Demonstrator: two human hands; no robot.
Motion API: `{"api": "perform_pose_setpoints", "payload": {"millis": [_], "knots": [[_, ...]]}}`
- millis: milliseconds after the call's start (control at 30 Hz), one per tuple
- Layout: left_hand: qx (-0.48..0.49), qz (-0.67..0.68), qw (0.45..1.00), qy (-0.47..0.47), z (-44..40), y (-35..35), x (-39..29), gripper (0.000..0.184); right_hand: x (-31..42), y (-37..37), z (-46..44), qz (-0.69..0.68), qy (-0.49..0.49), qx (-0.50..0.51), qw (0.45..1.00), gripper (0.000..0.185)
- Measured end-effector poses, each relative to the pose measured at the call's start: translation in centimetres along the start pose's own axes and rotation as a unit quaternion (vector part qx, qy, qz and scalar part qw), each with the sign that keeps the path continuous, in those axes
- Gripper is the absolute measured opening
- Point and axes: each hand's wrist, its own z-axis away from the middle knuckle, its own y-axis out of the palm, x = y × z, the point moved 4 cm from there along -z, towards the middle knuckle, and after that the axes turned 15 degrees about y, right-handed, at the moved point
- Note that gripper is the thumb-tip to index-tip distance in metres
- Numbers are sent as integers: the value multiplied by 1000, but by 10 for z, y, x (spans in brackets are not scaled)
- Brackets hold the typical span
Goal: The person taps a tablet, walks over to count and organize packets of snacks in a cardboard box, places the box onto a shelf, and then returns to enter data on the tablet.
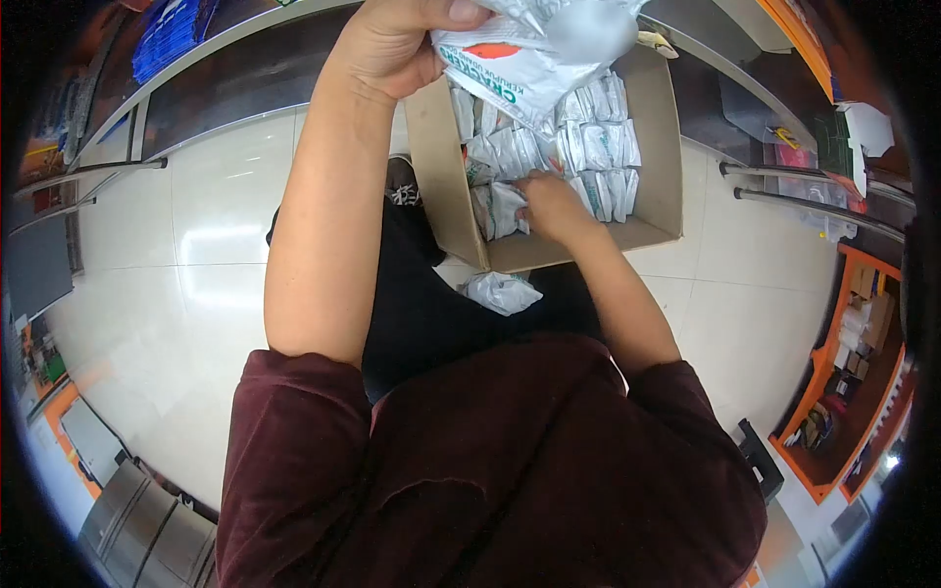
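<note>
Left hand (407,37): grip closed on raised packet (515,76), above carton (659,162).
Right hand (557,208): inside carton, fingers partly curled at near-left packet (502,210); firm hold cannot be told.
Packed packets (606,145): upright rows in carton.
Loose packet (502,292): outside, just beside carton's near wall; its support appears to be the floor (235,304).

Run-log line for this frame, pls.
left hand: holding crackers packet, raised | right hand: inside carton, at packed packets | white bag: outside carton, near side
</note>
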Motion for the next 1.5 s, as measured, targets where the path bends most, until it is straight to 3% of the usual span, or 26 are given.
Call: {"api": "perform_pose_setpoints", "payload": {"millis": [100, 167, 200, 233, 267, 333, 467, 533, 567, 667, 767, 867, 1000, 1067, 1133, 1200, 1267, 1367, 1400, 1467, 1500], "knots": [[-23, 79, 996, 35, 1, 2, 1, 37, 23, -77, 54, -250, -13, -49, 967, 43], [-65, 79, 993, 52, 6, -3, 1, 43, 22, -86, 101, -404, 0, 148, 903, 42], [-78, 72, 993, 61, 7, -4, -1, 44, 29, -88, 126, -490, -41, 224, 842, 42], [-86, 69, 992, 67, 6, -5, -3, 44, 21, -83, 144, -414, -36, 292, 862, 42], [-94, 67, 990, 75, 7, -6, -7, 44, 30, -92, 154, -386, -114, 241, 883, 43], [-108, 62, 988, 88, 8, -10, -13, 44, 29, -62, 162, -394, -33, 229, 890, 53], [-127, 53, 985, 104, 5, -15, -20, 45, 22, 6, 149, -472, 25, 286, 834, 63], [-131, 50, 984, 112, 4, -14, -22, 45, 26, 28, 137, -460, 16, 256, 850, 64], [-136, 48, 983, 115, 5, -14, -23, 45, 26, 28, 136, -465, 73, 369, 802, 60], [-146, 43, 980, 130, 8, -15, -29, 46, 27, 41, 129, -429, 85, 341, 832, 52], [-153, 40, 976, 149, 11, -16, -37, 46, 29, 22, 132, -420, 18, 217, 881, 38], [-159, 39, 973, 160, 15, -19, -43, 47, 32, -10, 149, -426, -34, 150, 892, 26], [-163, 34, 972, 164, 19, -17, -44, 47, 14, -76, 179, -550, -113, 127, 818, 20], [-165, 32, 972, 166, 19, -16, -44, 48, -12, -104, 188, -647, -173, 73, 739, 15], [-165, 32, 971, 167, 20, -14, -43, 48, -66, -96, 197, -748, -105, 52, 653, 14], [-169, 26, 970, 170, 18, -15, -46, 48, -119, -104, 195, -770, -30, -91, 631, 23], [-173, 21, 969, 177, 18, -18, -53, 49, -170, -107, 192, -811, -40, -221, 541, 28], [-179, 10, 965, 189, 26, -25, -67, 49, -267, -48, 198, -877, -7, -315, 363, 30], [-183, 6, 964, 191, 34, -27, -71, 49, -307, -3, 203, -887, 59, -340, 307, 31], [-193, -4, 961, 199, 54, -30, -80, 50, -351, 95, 210, -897, 140, -329, 261, 30], [-198, -7, 959, 202, 61, -31, -82, 50, -379, 159, 211, -907, 141, -269, 293, 29]]}}
